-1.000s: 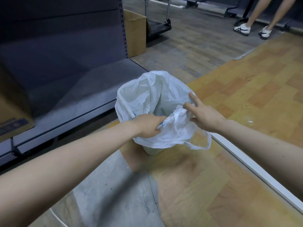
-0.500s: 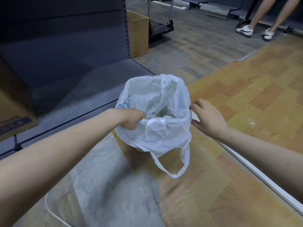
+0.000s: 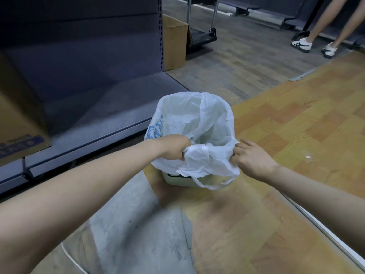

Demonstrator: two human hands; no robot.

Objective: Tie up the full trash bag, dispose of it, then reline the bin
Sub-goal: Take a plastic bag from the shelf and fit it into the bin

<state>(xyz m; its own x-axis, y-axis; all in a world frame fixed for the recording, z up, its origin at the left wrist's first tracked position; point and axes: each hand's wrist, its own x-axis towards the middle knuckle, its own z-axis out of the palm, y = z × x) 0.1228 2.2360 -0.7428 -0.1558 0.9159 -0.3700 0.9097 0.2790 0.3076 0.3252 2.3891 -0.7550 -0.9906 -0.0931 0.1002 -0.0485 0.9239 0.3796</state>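
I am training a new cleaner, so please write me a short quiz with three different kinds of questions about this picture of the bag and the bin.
1. True or false: the white plastic bag stands open over the small bin.
2. Which hand grips bunched plastic at the near edge of the bag? A) left hand B) right hand C) both
3. Fill in: a loose handle loop of the bag hangs in front of the ____.

Key
1. True: its mouth is wide and not knotted.
2. C: each hand holds one end of the near edge.
3. bin
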